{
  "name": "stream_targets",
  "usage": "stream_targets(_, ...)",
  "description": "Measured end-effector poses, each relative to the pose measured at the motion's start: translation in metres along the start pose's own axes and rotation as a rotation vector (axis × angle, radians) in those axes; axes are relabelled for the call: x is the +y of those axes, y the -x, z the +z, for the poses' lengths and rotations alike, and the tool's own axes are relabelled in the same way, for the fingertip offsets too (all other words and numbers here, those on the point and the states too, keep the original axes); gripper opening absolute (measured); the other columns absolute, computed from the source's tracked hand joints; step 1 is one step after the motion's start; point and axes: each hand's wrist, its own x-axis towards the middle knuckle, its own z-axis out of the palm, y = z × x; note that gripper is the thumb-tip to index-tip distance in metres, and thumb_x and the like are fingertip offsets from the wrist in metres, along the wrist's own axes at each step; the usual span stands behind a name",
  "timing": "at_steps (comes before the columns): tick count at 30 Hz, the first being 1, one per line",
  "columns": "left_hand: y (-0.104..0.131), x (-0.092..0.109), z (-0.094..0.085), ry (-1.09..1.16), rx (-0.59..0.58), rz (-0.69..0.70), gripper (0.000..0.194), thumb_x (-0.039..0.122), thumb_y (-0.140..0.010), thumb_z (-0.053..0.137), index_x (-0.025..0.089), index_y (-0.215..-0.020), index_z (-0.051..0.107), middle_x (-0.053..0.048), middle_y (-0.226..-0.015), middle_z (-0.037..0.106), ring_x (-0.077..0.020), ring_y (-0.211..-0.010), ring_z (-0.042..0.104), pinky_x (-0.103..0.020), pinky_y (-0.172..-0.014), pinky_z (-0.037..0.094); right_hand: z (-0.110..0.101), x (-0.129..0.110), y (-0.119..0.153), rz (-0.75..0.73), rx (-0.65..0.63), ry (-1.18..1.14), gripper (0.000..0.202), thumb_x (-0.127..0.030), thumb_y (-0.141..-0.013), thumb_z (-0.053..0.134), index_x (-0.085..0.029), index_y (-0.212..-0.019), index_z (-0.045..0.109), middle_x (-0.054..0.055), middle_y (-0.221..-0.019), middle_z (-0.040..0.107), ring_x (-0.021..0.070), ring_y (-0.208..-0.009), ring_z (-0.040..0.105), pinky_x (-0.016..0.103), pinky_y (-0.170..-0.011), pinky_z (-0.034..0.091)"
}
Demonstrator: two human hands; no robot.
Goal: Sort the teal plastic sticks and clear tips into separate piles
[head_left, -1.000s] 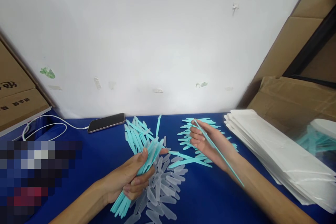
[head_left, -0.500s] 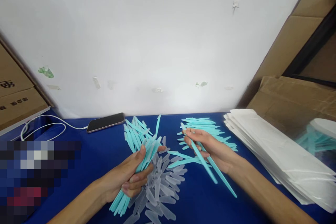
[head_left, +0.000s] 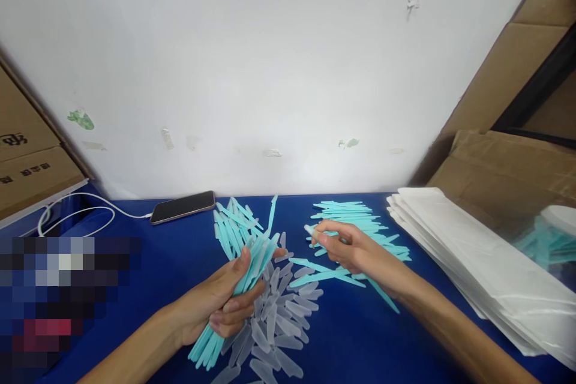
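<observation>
My left hand [head_left: 229, 300] is wrapped round a bundle of turquoise eyebrow razors [head_left: 254, 267], blade ends up and handles jutting out below the fist. Under and beside it spreads a pile of clear plastic blade caps [head_left: 281, 318]. My right hand [head_left: 344, 246] pinches one eyebrow razor [head_left: 382, 295]; its pale tip pokes past the fingertips and its handle slants out below the hand, the middle hidden. Two or so loose razors [head_left: 315, 277] lie crossed between the hands. Behind my left hand is a heap of razors [head_left: 229, 231], and another heap of razors [head_left: 348, 210] lies behind my right hand.
A phone [head_left: 182, 208] on a white cable lies at the back left by the wall. White padded envelopes [head_left: 477, 264] are stacked on the right. Beyond them stands a clear tub of turquoise pieces [head_left: 544, 240]. Cardboard boxes [head_left: 36, 162] flank both sides.
My right hand has turned and its fingers have drawn closer together. Two razor handles stuck out below it before; one shows now. My left hand keeps its bundle nearly still.
</observation>
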Motion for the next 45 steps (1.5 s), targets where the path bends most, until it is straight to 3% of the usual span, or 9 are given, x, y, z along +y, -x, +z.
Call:
stream_targets(7,-0.001,-0.002,-0.001,0.006,0.018,-0.014,0.076,0.070,-0.087,0.050,0.027,-0.149,0.040,0.011,-0.049,0.037,-0.0026,-0.034,0.015,-0.016,-0.033,0.014,0.015,0.010,-0.004,-0.078,0.182,0.460,0.040,-0.054,-0.094,0.051,-0.022,-0.070,0.056,-0.006,-0.053,0.040,0.0109,-0.049,0.028,0.029,-0.050,0.019)
stream_targets(15,-0.003,-0.004,-0.007,0.031,-0.029,-0.001,0.077,0.070,-0.088,0.049,0.026,-0.150,0.038,0.010,-0.049,0.041,-0.0028,-0.033,0.017,-0.015,-0.031,0.016,0.019,0.016,-0.004,-0.079,0.162,0.754,0.056,-0.063,-0.093,0.048,-0.022,-0.056,0.037,-0.004,-0.047,0.033,0.0128,-0.048,0.026,0.032,-0.050,0.019)
stream_targets(18,-0.002,-0.003,-0.007,0.024,-0.020,-0.008,0.078,0.070,-0.088,0.049,0.027,-0.151,0.036,0.011,-0.049,0.041,-0.0028,-0.033,0.017,-0.015,-0.031,0.016,0.018,0.015,-0.002,-0.080,0.117,0.774,0.058,-0.067,-0.093,0.043,-0.022,-0.057,0.036,-0.004,-0.048,0.036,0.0129,-0.047,0.028,0.033,-0.050,0.020)
stream_targets(25,-0.002,-0.005,-0.008,0.019,-0.012,0.022,0.079,0.070,-0.088,0.050,0.025,-0.151,0.037,0.010,-0.051,0.041,-0.0028,-0.034,0.016,-0.015,-0.031,0.016,0.013,0.006,0.006,-0.166,0.037,0.757,0.041,-0.047,-0.103,0.034,-0.024,-0.082,0.059,-0.001,-0.067,0.057,0.0163,-0.062,0.049,0.030,-0.059,0.030)
stream_targets(32,0.000,-0.001,-0.001,0.030,-0.024,0.025,0.073,0.069,-0.089,0.048,0.025,-0.147,0.043,0.010,-0.051,0.040,-0.0023,-0.034,0.015,-0.014,-0.030,0.015,0.017,0.017,-0.002,-0.139,0.087,0.883,0.060,-0.067,-0.096,0.036,-0.022,-0.058,0.044,0.000,-0.049,0.044,0.0142,-0.047,0.034,0.033,-0.051,0.023)
stream_targets(35,0.000,-0.003,-0.004,0.040,-0.033,0.018,0.074,0.070,-0.089,0.046,0.026,-0.148,0.041,0.010,-0.050,0.040,-0.0024,-0.034,0.015,-0.014,-0.031,0.016,0.015,0.014,0.001,-0.124,0.069,0.786,0.051,-0.066,-0.096,0.038,-0.023,-0.081,0.061,0.001,-0.060,0.057,0.0179,-0.057,0.049,0.032,-0.055,0.033)
stream_targets(38,-0.001,-0.005,-0.006,0.055,-0.031,0.026,0.073,0.069,-0.089,0.047,0.025,-0.148,0.041,0.010,-0.051,0.040,-0.0023,-0.034,0.015,-0.014,-0.031,0.016,0.011,0.010,0.007,-0.131,0.049,0.692,0.044,-0.056,-0.099,0.042,-0.026,-0.128,0.056,0.008,-0.106,0.069,0.0248,-0.094,0.063,0.036,-0.077,0.047)
stream_targets(41,-0.002,-0.007,-0.008,0.065,-0.035,0.029,0.071,0.068,-0.090,0.048,0.025,-0.146,0.043,0.010,-0.052,0.040,-0.0027,-0.035,0.015,-0.015,-0.032,0.017,0.008,0.010,0.010,-0.186,-0.030,0.619,0.049,-0.044,-0.102,0.040,-0.031,-0.149,0.039,0.008,-0.149,0.048,0.0279,-0.135,0.045,0.044,-0.106,0.040)
stream_targets(45,-0.002,-0.008,-0.008,0.071,-0.029,0.023,0.071,0.069,-0.090,0.045,0.026,-0.147,0.040,0.010,-0.051,0.039,-0.0028,-0.036,0.015,-0.015,-0.033,0.018,0.006,0.016,0.008,-0.171,-0.108,0.567,0.051,-0.035,-0.102,0.037,-0.033,-0.154,0.032,0.006,-0.148,0.051,0.0282,-0.140,0.041,0.046,-0.110,0.040)
